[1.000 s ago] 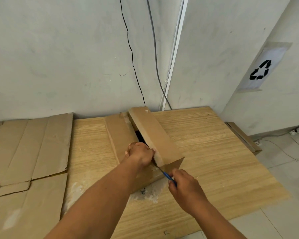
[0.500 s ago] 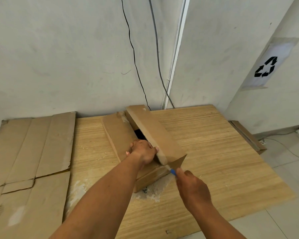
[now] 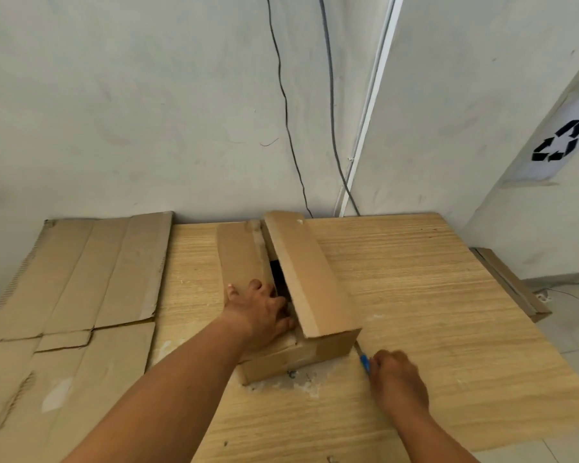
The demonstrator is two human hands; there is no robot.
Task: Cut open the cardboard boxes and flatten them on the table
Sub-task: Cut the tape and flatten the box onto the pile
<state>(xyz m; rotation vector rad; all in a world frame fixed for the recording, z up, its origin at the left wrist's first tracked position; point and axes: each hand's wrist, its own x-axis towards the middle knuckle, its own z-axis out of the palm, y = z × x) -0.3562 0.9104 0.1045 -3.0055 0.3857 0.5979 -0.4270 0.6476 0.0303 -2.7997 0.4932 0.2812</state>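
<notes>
While the right grip (image 3: 396, 379) is clenched round the blue handle of a cutter (image 3: 365, 360), knuckles up and wrist low over the counter (image 3: 415, 295), the tool's tip points away from the person at the near right corner of the cardboard box (image 3: 291, 357), just beside it (whether the blade touches the card cannot be told). Its forearm comes in from the lower right edge of the view. The left grip (image 3: 259, 312) is released and lies palm down on top of the box, thumb spread out to the left and fingers reaching right to the dark gap between the two top flaps; that arm stretches long and nearly straight from the lower left. The box sits on the middle of the counter, angled, with its left flap (image 3: 239, 255) lying flat and its right flap (image 3: 310, 275) tilted up. A pale smear (image 3: 303, 384) marks the wood at the box's near side. Flattened cardboard (image 3: 81, 279) covers the counter's left part. Two cables (image 3: 286, 111) run down the wall behind, a recycling sign (image 3: 559, 142) hangs at the right, and a cardboard slab (image 3: 512, 285) lies beyond the counter's right edge.
</notes>
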